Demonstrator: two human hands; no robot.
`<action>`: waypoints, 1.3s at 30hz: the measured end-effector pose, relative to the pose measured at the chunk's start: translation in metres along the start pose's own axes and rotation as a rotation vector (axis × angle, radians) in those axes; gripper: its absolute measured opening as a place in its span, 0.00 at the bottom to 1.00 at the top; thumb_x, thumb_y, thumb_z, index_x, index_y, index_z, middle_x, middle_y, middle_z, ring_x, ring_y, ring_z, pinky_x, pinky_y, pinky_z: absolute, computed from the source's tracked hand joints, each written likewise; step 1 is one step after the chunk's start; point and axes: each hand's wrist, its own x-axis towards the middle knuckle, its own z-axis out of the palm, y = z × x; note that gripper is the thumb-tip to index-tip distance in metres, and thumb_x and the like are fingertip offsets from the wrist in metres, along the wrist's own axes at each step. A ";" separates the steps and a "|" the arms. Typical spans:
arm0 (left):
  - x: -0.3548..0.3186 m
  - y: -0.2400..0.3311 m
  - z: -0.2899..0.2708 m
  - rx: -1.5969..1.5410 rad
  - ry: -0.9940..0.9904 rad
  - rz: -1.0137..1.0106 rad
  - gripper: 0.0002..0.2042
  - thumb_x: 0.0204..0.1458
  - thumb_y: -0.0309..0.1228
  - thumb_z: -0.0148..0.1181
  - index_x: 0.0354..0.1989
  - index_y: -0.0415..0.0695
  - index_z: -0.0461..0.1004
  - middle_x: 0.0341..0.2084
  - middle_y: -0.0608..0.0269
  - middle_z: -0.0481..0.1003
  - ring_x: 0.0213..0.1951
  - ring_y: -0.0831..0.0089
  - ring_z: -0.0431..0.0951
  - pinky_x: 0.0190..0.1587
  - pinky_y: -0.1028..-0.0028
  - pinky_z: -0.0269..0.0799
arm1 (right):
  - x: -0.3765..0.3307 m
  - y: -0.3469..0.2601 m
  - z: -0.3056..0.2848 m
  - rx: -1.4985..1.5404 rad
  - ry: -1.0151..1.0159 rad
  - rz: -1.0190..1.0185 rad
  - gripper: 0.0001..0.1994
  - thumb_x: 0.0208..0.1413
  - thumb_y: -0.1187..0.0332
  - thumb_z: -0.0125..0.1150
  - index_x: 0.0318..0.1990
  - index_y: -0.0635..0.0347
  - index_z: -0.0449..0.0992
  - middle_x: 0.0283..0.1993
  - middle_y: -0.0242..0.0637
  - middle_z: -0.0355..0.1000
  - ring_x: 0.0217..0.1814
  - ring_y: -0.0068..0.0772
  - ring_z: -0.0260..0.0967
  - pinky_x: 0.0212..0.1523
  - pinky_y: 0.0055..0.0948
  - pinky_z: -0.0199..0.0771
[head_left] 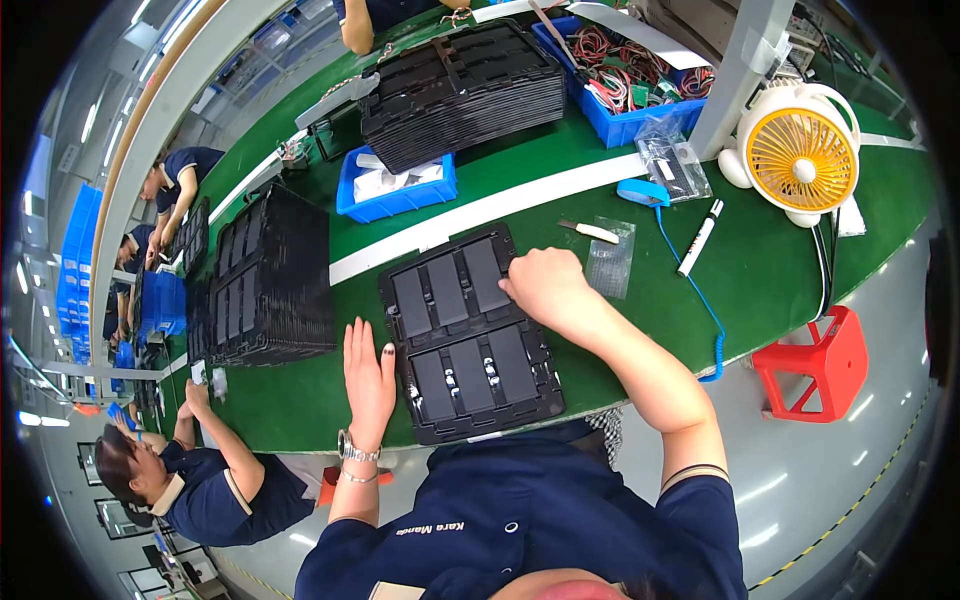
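A black plastic tray [470, 330] lies in front of me on the green tabletop, its compartments filled with flat, dark rectangular pieces. Shiny bits show between the pieces in its near half. My left hand [369, 385] rests open along the tray's left side, fingers stretched out and pointing away from me. At the upper right edge of the tray, my right hand [550, 288] is closed with its fingers curled. Its fingertips touch the tray near the far right piece; whatever they pinch is hidden. A small white-handled knife [596, 233] and a clear plastic bag [611, 260] lie just beyond the right hand.
Tall stacks of black trays stand left [270, 280] and at the back [465, 90]. Blue bins hold white pieces [398, 205] and wires [625, 125]. A yellow-white fan [800, 160], a marker [701, 238] and a blue coiled cord [708, 310] are right. A red stool [815, 365] stands beyond; co-workers sit left.
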 end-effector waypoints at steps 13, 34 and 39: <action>-0.025 0.012 0.012 -0.408 0.089 -0.074 0.18 0.59 0.27 0.49 0.56 0.34 0.68 0.62 0.51 0.63 0.64 0.57 0.61 0.65 0.65 0.55 | 0.019 0.009 0.005 0.123 -0.238 0.067 0.14 0.45 0.61 0.61 0.29 0.65 0.80 0.32 0.52 0.77 0.37 0.52 0.77 0.40 0.44 0.78; -0.005 -0.033 -0.148 -1.052 0.296 -0.356 0.32 0.58 0.36 0.56 0.65 0.30 0.53 0.56 0.53 0.68 0.57 0.73 0.66 0.60 0.76 0.58 | 0.026 0.017 -0.011 1.097 -0.222 0.018 0.15 0.64 0.61 0.49 0.30 0.64 0.72 0.20 0.33 0.71 0.20 0.21 0.69 0.21 0.19 0.68; 0.031 -0.095 -0.187 -1.018 0.407 -0.522 0.34 0.54 0.40 0.60 0.64 0.32 0.58 0.56 0.54 0.68 0.54 0.74 0.69 0.56 0.78 0.62 | 0.029 0.012 0.006 1.012 -0.269 -0.017 0.13 0.62 0.65 0.49 0.32 0.66 0.74 0.21 0.34 0.72 0.20 0.21 0.70 0.20 0.20 0.68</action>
